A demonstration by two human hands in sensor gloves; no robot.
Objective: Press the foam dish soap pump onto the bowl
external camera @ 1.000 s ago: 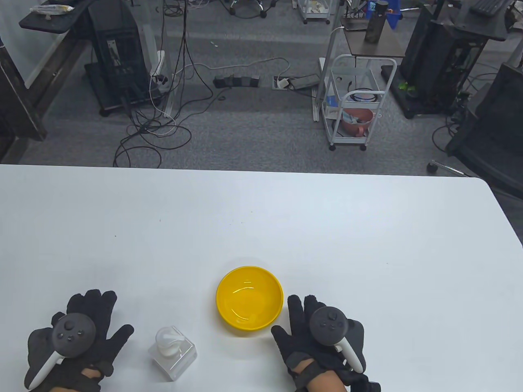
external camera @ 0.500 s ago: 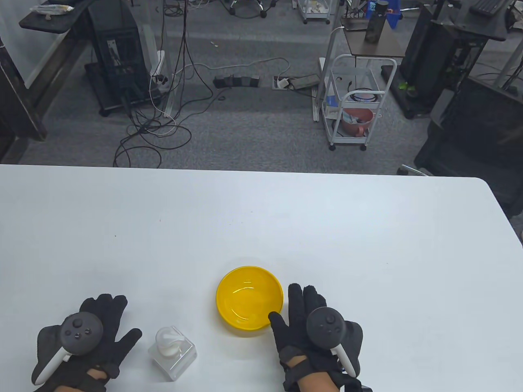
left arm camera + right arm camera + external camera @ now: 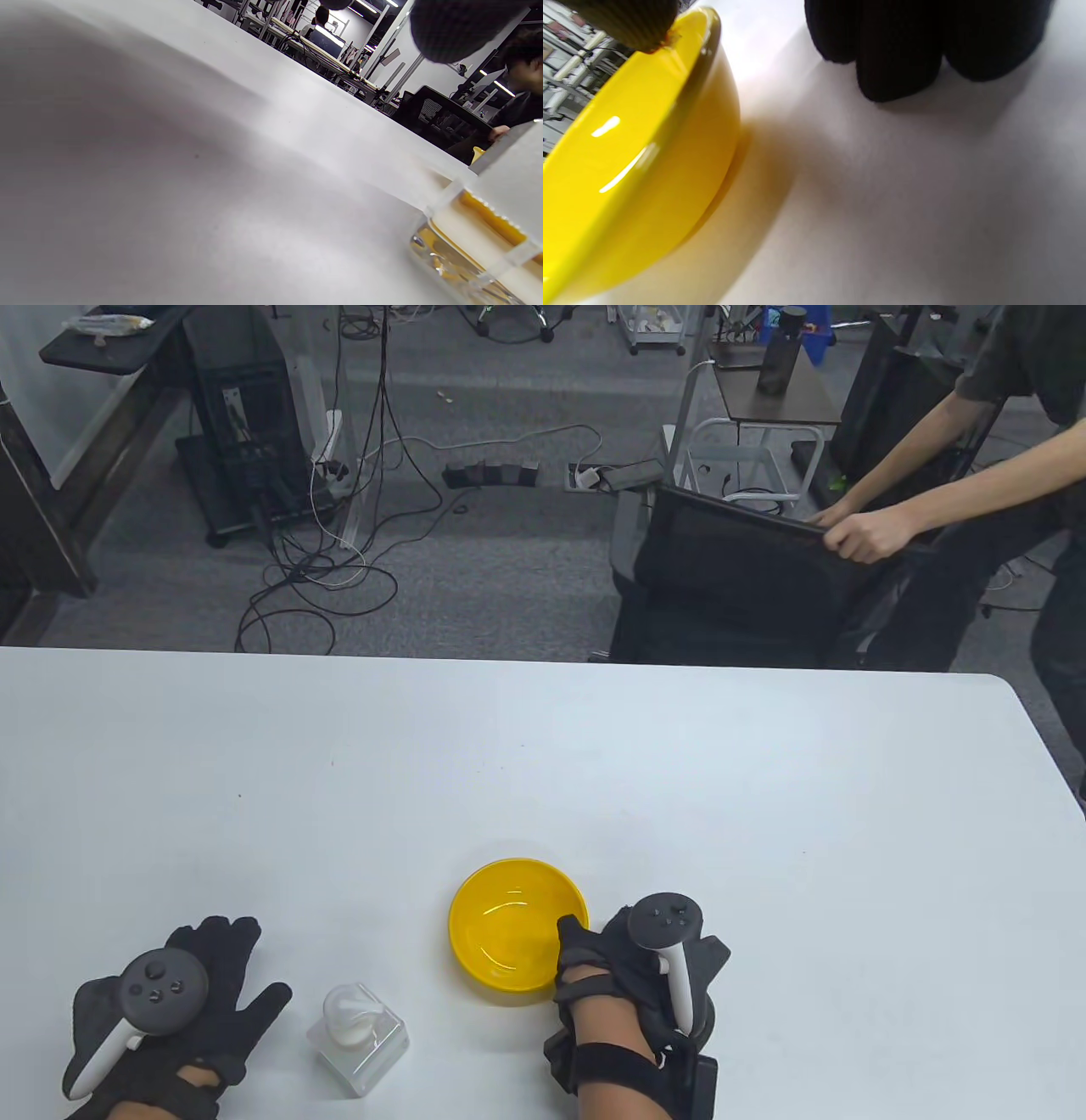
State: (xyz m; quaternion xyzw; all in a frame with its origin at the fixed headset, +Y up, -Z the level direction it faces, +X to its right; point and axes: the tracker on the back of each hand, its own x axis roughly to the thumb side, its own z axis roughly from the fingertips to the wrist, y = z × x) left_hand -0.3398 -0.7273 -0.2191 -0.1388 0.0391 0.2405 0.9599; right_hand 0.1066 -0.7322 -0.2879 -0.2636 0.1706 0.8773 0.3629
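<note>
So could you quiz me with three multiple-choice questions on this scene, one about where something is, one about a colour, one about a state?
1. Where is the soap pump?
A. Inside the bowl
B. On the table between the left hand and the bowl
C. Right of the right hand

2. What colour is the bowl?
A. Yellow
B. Blue
C. White

3. What is the right hand doing?
A. Pressing the pump
B. Lying flat far from the bowl
C. Its thumb hooks over the bowl's rim

Answers: 1 B, the table view shows the pump right of the left hand and left of the bowl. 2 A, both the table and right wrist views show it yellow. 3 C, the right wrist view shows the thumb on the rim.
</note>
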